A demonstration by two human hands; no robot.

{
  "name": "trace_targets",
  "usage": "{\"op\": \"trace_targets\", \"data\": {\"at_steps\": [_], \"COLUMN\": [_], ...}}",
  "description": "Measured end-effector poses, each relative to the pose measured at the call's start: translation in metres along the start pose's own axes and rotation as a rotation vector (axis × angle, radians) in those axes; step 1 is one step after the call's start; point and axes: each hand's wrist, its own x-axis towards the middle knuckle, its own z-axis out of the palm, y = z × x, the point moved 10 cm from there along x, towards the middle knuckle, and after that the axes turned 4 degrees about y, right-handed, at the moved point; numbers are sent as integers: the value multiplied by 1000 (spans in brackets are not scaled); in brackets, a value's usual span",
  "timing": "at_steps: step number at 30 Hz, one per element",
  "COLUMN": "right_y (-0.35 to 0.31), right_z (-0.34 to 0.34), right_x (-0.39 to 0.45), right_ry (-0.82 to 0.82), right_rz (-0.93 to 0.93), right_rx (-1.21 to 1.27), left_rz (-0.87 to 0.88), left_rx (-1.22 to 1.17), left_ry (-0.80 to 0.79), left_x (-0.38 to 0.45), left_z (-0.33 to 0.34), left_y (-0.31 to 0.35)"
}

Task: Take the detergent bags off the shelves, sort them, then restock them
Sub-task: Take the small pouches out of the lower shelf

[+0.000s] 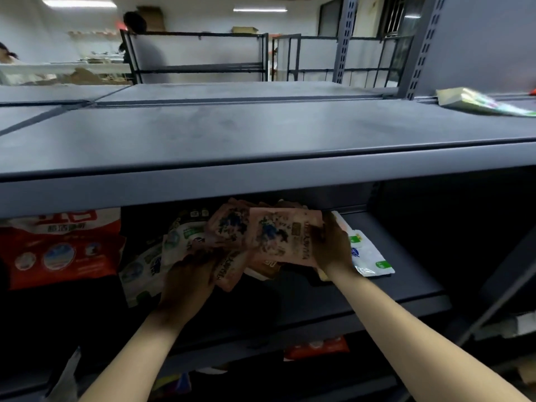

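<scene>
Pink detergent bags [278, 236], tops hidden under the upper shelf edge [261, 181], gripped by left hand [188, 274] and right hand [330, 245].

Both hands are reaching into the middle shelf [406, 288]. The right hand [330, 245] grips a pink detergent bag [278, 236] by its right edge, and the left hand [188, 280] holds a fan of more pink bags [229, 227] just left of it. A white-green bag [368, 256] lies right behind the right hand, and a big red bag [61, 248] stands well left of the left hand.
</scene>
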Motion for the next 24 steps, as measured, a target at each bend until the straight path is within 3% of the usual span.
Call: {"op": "trace_targets", "data": {"at_steps": [4,8,13,17,24], "right_y": [3,4,8,21,57], "right_z": [-52,-110,-198,-248,-361], "right_x": [-7,-24,-53,-67,-74], "right_ry": [84,183,494,555,700], "right_rz": [-47,-134,-334,-403,-458], "right_rx": [-43,-305,-399,-365,-355], "left_rz": [-76,-174,-12,72,241], "left_rx": [-224,-409,-424,-410,-678], "left_ry": [147,251,350,502,666], "left_x": [4,3,16,27,24], "left_z": [-19,-16,-25,-36,-87], "left_y": [33,64,146,213,343]}}
